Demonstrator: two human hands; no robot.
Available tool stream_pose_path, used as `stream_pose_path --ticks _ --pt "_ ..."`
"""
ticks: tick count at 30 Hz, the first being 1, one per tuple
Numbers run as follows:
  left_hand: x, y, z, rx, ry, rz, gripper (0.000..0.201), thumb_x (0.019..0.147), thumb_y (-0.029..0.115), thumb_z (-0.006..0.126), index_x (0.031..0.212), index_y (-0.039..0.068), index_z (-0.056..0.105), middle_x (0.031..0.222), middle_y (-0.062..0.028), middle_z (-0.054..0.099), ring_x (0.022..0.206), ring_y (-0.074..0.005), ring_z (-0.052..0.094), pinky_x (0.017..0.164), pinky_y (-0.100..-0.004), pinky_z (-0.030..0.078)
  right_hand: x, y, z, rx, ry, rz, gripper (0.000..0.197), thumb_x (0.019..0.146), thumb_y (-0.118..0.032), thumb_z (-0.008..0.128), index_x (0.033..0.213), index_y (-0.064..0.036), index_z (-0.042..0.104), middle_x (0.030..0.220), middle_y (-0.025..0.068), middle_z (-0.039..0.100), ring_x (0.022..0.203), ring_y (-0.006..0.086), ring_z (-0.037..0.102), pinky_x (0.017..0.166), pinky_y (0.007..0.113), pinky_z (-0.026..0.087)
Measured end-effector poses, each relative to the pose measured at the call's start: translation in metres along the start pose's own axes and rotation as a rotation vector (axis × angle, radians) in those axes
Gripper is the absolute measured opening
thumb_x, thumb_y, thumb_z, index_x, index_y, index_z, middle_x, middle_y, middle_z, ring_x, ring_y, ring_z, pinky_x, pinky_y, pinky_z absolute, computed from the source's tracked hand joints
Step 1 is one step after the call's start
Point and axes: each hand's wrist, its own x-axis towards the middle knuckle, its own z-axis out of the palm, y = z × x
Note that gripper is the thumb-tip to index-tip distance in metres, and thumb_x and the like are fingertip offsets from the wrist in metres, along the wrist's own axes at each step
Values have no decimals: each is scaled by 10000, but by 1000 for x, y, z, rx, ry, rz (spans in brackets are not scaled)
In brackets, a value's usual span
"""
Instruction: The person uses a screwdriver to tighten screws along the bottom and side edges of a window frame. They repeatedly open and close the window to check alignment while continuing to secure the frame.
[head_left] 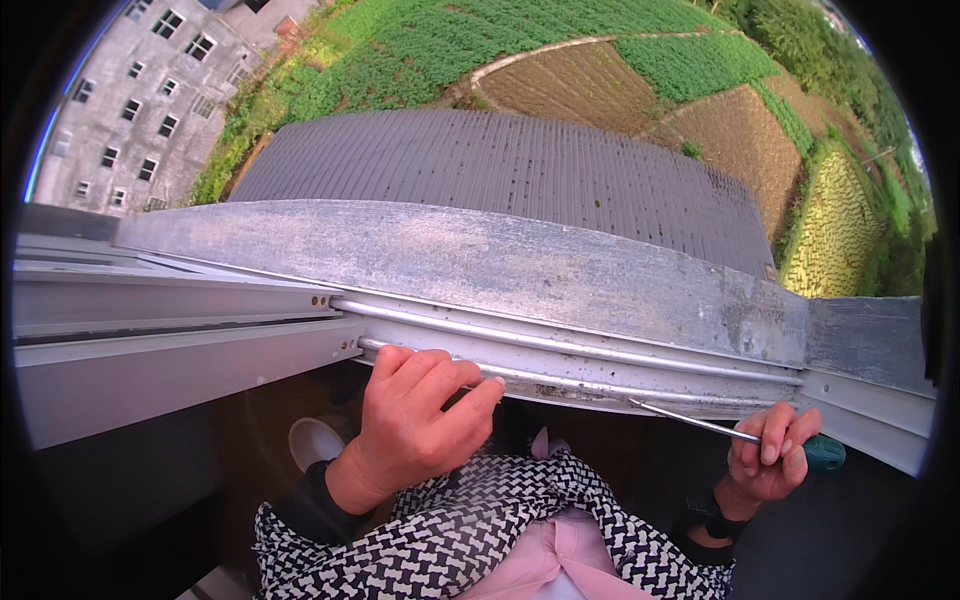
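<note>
A grey metal window track (600, 355) runs left to right with 2 raised rails — a weathered concrete ledge (480, 260) just beyond — fingers (430, 375) rest on the near rail, screwdriver tip (640, 403) touching it

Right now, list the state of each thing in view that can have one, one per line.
Left hand: fingers curled over the inner rail of the window track.
Right hand: shut on the screwdriver.
Screwdriver: green handle in the hand, shaft slanting left, tip at the track.
Window track: bare metal rails, dirt in the channel.
Window frame: at the left end of the track.
</note>
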Motion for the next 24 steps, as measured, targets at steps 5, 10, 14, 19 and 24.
stream_pose_path --ticks 5,10,14,19,24 --pt "26 0 6 -60 -150 92 157 734 159 778 764 112 631 792 -2 546 724 -193 542 682 -361 384 -7 16 10 -109 113 35 175 972 -156 587 914 -87 437 780 92 568 437 78 358 408 225 366" --pt "23 6 3 -93 -258 92 173 752 181 791 840 106 662 827 -3 564 759 -191 550 696 -362 386 -9 48 34 -15 190 3 183 969 -168 605 913 -89 449 792 91 575 454 87 383 424 246 373" --pt "21 8 6 -89 -274 107 211 749 196 801 883 93 675 843 -7 569 771 -192 548 695 -363 384 -11 47 45 -80 143 57 187 971 -185 618 916 -90 466 807 99 579 476 93 398 425 238 360" --pt "22 7 10 -102 -272 149 211 723 182 799 845 78 661 796 -20 518 760 -196 533 686 -357 379 -10 34 37 -72 199 38 196 982 -200 606 917 -88 459 828 106 580 476 91 394 419 232 344" --pt "23 7 17 -106 -262 167 156 732 144 756 785 83 621 766 -28 478 740 -202 514 676 -358 375 -9 56 37 32 207 192 165 1004 -181 577 926 -98 457 853 112 586 513 115 434 479 276 405"
